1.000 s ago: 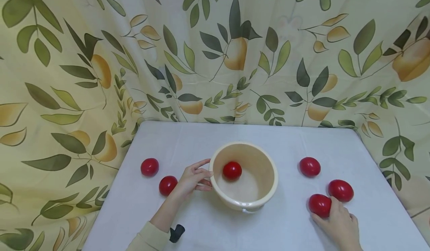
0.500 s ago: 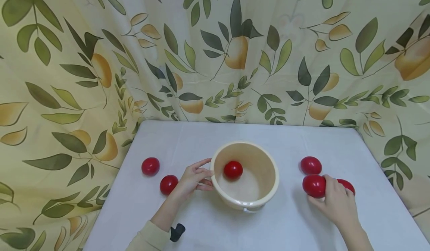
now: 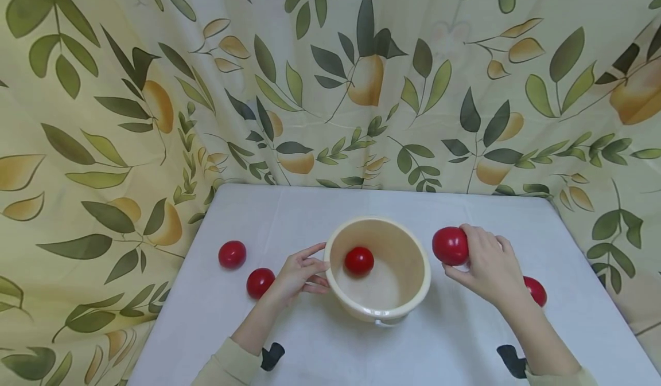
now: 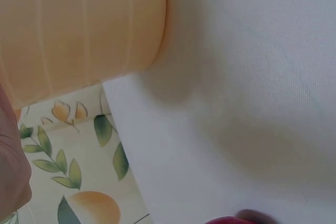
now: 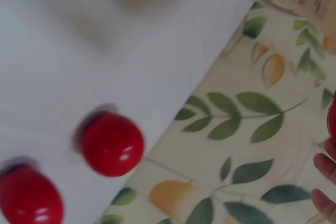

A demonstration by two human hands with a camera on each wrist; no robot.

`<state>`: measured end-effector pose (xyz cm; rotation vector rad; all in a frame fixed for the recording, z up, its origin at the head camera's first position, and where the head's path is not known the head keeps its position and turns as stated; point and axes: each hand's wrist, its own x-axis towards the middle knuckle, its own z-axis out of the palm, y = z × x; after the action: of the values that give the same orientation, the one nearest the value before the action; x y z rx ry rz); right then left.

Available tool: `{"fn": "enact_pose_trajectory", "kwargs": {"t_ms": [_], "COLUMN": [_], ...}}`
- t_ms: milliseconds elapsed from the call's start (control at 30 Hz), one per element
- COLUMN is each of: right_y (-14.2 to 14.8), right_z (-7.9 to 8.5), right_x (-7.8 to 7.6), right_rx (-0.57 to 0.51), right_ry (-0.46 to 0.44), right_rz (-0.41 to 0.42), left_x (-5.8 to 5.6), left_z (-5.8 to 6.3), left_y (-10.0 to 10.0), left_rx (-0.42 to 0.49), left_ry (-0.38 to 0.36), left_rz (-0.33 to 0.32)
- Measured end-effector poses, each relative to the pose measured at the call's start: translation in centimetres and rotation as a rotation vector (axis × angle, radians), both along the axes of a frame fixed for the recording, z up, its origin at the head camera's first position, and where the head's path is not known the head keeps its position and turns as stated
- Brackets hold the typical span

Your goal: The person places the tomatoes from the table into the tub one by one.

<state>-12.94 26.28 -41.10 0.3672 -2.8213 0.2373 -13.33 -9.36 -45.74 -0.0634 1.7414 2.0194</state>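
Note:
A cream bucket (image 3: 424, 294) stands mid-table with one glossy red apple-like fruit (image 3: 359, 261) inside. My left hand (image 3: 301, 274) touches the bucket's left side, fingers fairly straight and spread, fingertips right at the rim. In the left wrist view the ribbed bucket wall (image 4: 84, 24) shows beside part of that hand (image 4: 13, 166). My right hand (image 3: 490, 268) grips another red fruit (image 3: 450, 246) between thumb and fingers, just right of the bucket's rim. In the right wrist view only a few fingertips (image 5: 325, 169) and the held fruit's edge (image 5: 332, 119) show.
Two red fruits, a far one (image 3: 232, 254) and a near one (image 3: 260, 283), lie left of the bucket. Right of it, one fruit (image 3: 535, 291) is partly behind my right arm; the right wrist view shows a second (image 5: 30, 198). A patterned curtain (image 3: 330, 88) backs the white table (image 3: 289, 208).
My right hand has lifted the fruit off the table and carried it up and left toward the bucket, now covering the far right fruit. My left hand has stayed at the bucket.

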Motion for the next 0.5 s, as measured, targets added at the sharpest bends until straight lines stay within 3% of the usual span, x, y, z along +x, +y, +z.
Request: {"fn": "enact_pose_trajectory", "kwargs": {"t_ms": [233,500], "right_y": [-4.2,-9.2], "right_z": [1.1,-0.1], "right_x": [-1.2,-2.1], "right_rx": [0.022,0.111], "right_ry": [-0.020,-0.022], "right_rz": [0.127,0.330], "left_x": [0.1,0.1], "left_z": [0.1,0.0], "left_y": [0.0,-0.1], "left_rx": [-0.001,-0.004], "left_ry": [0.014,0.023], "left_rz": [-0.023,-0.026]}}
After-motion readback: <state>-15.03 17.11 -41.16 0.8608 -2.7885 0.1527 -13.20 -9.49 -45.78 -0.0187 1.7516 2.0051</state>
